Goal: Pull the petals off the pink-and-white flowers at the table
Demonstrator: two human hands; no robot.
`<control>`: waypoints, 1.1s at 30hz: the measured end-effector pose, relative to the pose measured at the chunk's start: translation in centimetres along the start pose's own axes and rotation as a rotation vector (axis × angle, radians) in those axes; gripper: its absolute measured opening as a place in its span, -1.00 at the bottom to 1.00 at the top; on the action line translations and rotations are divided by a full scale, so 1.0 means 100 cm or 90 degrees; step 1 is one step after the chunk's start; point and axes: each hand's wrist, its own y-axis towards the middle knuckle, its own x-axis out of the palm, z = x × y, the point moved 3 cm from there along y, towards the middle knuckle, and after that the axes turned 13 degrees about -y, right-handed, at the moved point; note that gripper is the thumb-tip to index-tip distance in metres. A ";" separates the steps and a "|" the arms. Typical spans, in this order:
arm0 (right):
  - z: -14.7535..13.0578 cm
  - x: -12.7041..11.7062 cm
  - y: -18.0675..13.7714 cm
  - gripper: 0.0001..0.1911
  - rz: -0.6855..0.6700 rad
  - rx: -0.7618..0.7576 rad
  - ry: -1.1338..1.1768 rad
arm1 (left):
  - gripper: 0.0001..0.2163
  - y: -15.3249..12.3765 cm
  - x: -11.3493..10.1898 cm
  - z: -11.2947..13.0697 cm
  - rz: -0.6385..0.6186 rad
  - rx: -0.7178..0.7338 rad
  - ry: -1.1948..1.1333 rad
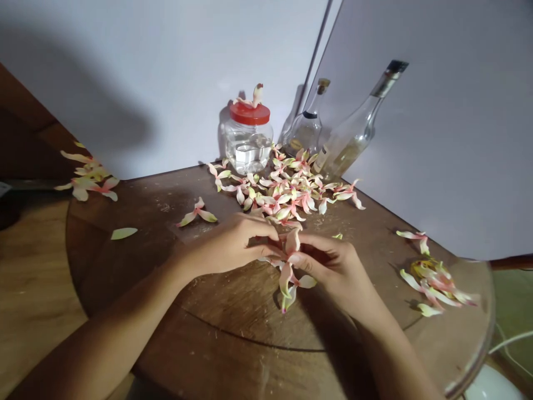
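Both of my hands meet over the middle of a round wooden table (233, 344). My left hand (233, 244) and my right hand (333, 264) are closed in a pinch on a small chain of pink-and-cream flower petals (289, 269) that hangs down between them, touching the tabletop. Just beyond my fingers lies a loose heap of the same petals (291, 191). Whether a thread runs through the chain is too fine to tell.
A clear jar with a red lid (248, 139) holds water at the back, a petal on its lid. Two glass bottles (353, 133) lean against the white wall. Smaller petal clusters lie at the right edge (433, 283), far left (89, 178) and left of centre (196, 214).
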 end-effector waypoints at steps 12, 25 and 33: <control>-0.007 0.006 -0.003 -0.87 0.260 -0.125 -0.290 | -0.87 -0.001 0.015 0.005 0.220 -0.049 -0.237; 0.000 0.004 -0.005 -0.76 0.284 0.031 -0.031 | -0.75 -0.001 0.008 -0.002 0.274 -0.010 -0.253; 0.005 0.003 0.000 -0.59 0.292 0.087 0.191 | -0.74 -0.002 0.012 0.006 0.210 0.048 -0.275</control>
